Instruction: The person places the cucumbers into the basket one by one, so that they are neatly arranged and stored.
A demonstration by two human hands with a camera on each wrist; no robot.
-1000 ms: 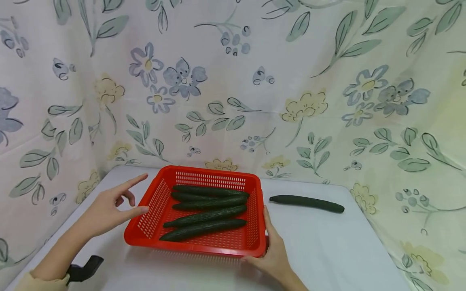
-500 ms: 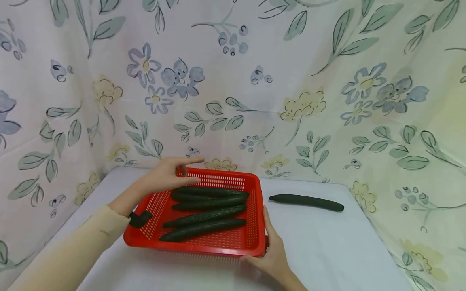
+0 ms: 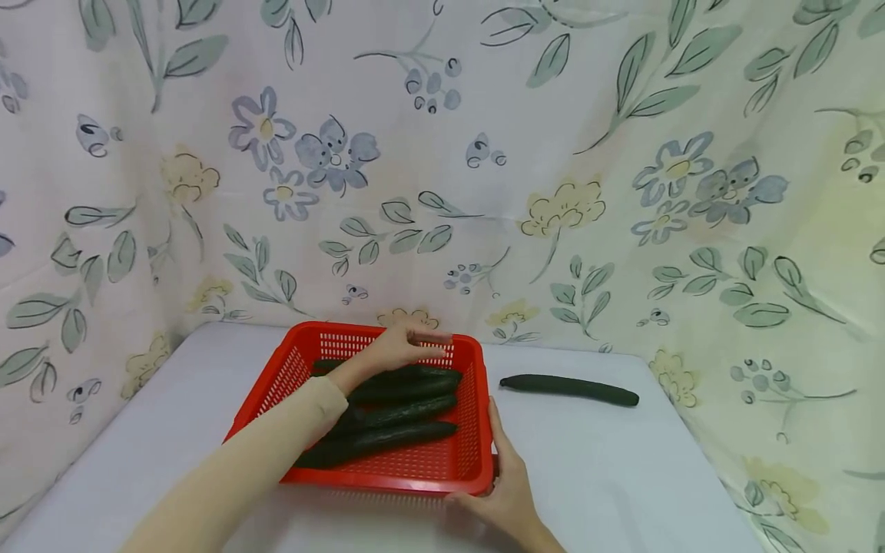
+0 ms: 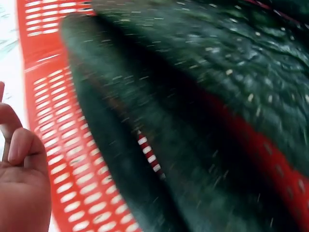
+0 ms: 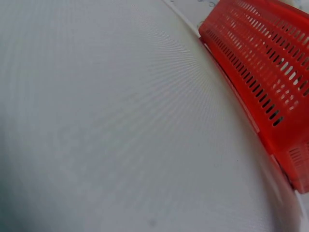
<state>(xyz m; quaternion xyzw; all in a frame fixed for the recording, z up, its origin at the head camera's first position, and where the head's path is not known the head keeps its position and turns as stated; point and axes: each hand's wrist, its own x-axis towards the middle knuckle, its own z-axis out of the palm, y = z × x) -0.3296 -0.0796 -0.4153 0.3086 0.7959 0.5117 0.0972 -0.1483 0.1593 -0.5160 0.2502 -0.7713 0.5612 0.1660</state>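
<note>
Over the far part of a red perforated plastic basket my left hand reaches across from the left, nothing in its grasp. Its fingers point right, the thumb apart below them. Several dark green cucumbers lie side by side in the basket, partly covered by the left sleeve. My right hand holds the basket's near right corner, thumb at the front and fingers along the side. Another cucumber lies by itself right of the basket. The left wrist view shows bumpy cucumbers close up, with curled fingers at its left edge.
A white-covered table carries everything. Behind it hangs a floral cloth, which also runs along both sides. In the right wrist view the basket's slotted wall stands on the white surface.
My left hand has moved from the basket's left side to the right, over its far part. The right hand keeps its hold on the corner. The head view has shifted slightly.
</note>
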